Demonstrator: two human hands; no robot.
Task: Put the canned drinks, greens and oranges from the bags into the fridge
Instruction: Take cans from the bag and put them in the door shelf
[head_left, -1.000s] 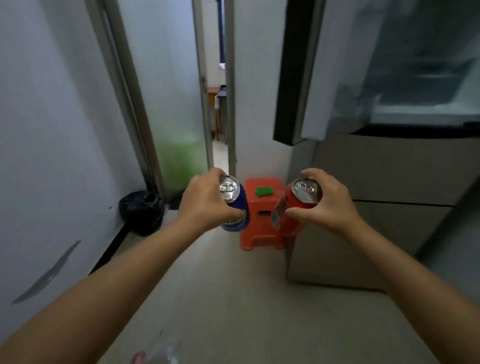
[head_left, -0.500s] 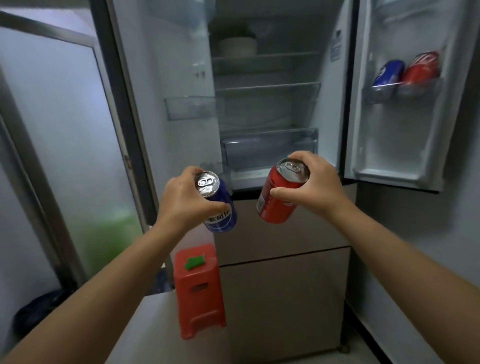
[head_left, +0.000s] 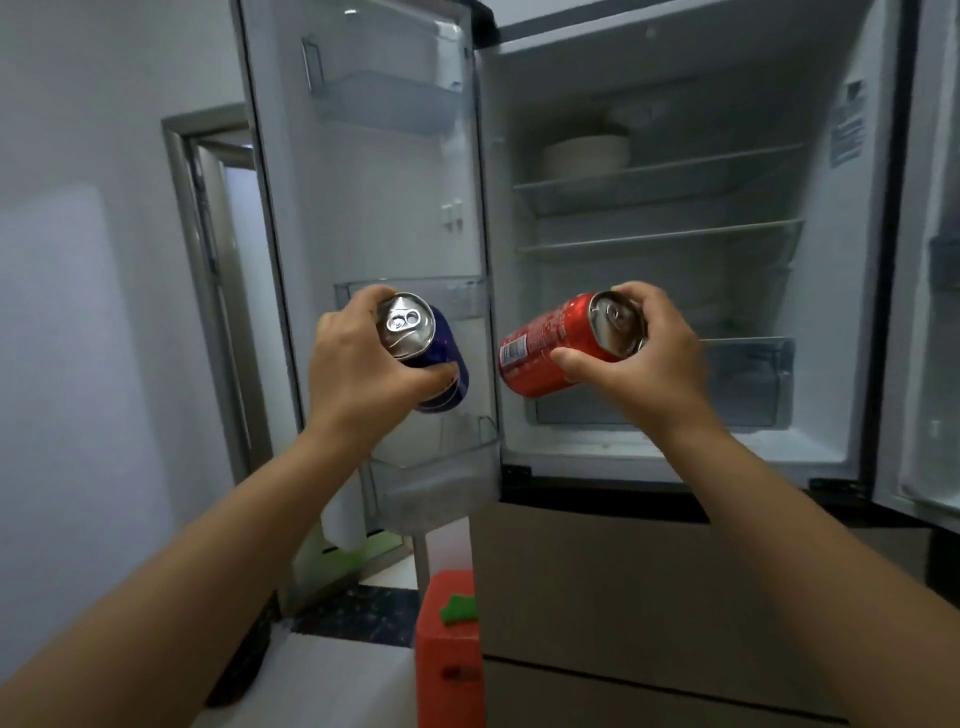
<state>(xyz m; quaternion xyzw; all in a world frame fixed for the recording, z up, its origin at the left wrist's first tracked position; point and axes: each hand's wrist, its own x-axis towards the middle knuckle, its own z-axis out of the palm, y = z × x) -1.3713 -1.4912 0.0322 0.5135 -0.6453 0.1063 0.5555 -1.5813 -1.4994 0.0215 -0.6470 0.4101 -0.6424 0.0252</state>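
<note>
Canned drinks, two, held up before the open fridge; blue can wrapped in the left hand, tilted with its silver top toward the camera, in front of the left door's clear shelves; red can gripped by the right hand, lying nearly sideways, base pointing to 9 o'clock, top tucked under the fingers; cans near each other, not touching; fridge interior at 1 o'clock mostly bare, glass shelves stacked one above another, a white bowl on the upper one, a clear drawer low behind the right hand; right door edge visible at 3 o'clock; beige lower drawers beneath; red plastic stool on the floor at 6 o'clock, a small green object on its seat; pale wall at 9 o'clock with a grey door frame just beside the open left door; light floor and a dark threshold strip at 7 o'clock
</note>
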